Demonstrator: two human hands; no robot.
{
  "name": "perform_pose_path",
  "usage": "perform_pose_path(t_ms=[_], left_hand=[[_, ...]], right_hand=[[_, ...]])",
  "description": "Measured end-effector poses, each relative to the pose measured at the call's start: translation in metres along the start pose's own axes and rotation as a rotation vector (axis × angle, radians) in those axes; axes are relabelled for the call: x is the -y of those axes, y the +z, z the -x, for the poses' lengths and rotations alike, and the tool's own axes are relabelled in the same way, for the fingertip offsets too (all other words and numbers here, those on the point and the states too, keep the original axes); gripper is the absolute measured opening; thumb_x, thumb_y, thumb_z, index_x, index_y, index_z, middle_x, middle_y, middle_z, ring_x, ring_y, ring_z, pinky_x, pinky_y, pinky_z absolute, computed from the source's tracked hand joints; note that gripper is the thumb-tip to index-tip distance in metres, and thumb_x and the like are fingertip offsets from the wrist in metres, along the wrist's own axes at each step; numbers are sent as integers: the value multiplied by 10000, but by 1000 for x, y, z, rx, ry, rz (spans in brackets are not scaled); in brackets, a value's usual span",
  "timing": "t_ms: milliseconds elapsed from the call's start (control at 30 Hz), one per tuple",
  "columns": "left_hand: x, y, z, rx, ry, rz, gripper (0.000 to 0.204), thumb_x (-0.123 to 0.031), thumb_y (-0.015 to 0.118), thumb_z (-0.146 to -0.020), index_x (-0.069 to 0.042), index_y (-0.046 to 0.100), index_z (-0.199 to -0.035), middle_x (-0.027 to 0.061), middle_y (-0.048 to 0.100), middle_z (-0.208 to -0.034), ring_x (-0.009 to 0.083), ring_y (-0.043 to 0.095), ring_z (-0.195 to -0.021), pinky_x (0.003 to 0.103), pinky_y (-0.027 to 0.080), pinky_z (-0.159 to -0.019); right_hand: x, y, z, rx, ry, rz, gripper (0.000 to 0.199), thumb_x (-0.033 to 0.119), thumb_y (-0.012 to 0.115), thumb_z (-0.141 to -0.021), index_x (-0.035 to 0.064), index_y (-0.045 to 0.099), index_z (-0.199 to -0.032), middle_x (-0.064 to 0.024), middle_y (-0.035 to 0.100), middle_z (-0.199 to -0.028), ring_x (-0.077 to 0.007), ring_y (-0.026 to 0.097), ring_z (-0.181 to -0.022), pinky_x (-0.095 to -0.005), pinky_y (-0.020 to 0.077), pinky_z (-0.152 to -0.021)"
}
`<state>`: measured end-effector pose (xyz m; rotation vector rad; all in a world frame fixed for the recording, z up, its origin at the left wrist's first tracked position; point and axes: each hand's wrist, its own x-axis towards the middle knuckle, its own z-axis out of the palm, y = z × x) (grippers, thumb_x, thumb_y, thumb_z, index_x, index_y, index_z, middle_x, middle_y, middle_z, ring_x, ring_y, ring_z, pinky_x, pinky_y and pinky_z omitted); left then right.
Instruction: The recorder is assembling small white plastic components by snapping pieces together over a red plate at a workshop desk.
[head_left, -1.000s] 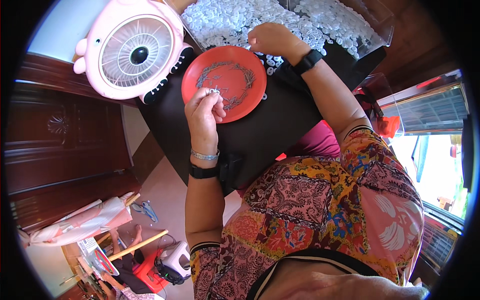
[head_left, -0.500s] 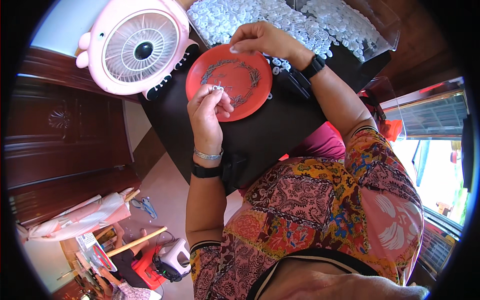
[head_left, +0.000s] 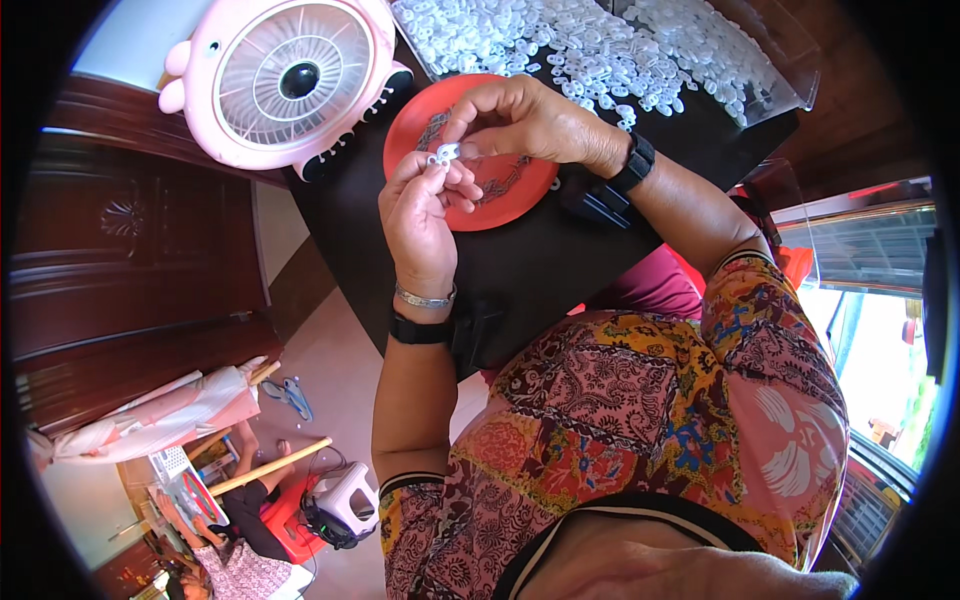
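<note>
I see both hands meeting above the red plate (head_left: 510,195) on the black tabletop (head_left: 560,270): left hand (head_left: 425,205) and right hand (head_left: 525,120) pinch one small white plastic piece (head_left: 443,155) together.

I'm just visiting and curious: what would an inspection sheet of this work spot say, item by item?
Surface: black tabletop, mostly covered at its far end.
Job's things: small white piece pinched between both hands; red plate with dark small parts under them.
Clutter: heap of white pieces beyond the plate; pink fan at the table's left corner.
Hands: left hand and right hand meet over the plate, fingertips on the white piece.
Cables: dark cord by a white appliance on the floor.
Surroundings: dark wooden cabinet, bright window.
</note>
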<state>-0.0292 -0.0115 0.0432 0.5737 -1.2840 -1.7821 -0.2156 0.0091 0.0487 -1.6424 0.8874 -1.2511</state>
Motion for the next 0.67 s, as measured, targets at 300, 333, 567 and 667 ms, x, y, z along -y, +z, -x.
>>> perform_pose_path(t_ms=[300,333,567,667], left_hand=[[3,1,1,35,4,26,174,-110,445,-867,6,533,-772,118,614,-749,177,590,-644,259,450,-583],[4,1,1,49,19,28,173,-105,442,-865,9,531,-769,123,615,-753,181,592,-652,264,455,-592],[6,4,1,75,56,-28,165,-96,450,-859,17,542,-782,143,629,-816,197,611,-707,281,480,-638],[9,2,0,69,47,-28,165,-94,451,-861,21,554,-803,148,635,-847,204,617,-723,293,490,-652]], right_hand=[[4,2,2,14,-7,76,143,-11,639,-841,12,667,-980,-34,664,-949,-117,613,-922,-260,478,-873],[4,2,2,12,59,-38,138,1,638,-846,12,665,-981,-29,661,-939,-109,613,-901,-254,484,-853],[8,0,2,42,241,-168,156,69,645,-857,25,660,-1006,-25,652,-945,-89,605,-854,-241,496,-794],[4,1,1,75,88,37,222,58,649,-849,43,647,-1071,-29,655,-965,-111,604,-884,-254,482,-834]])
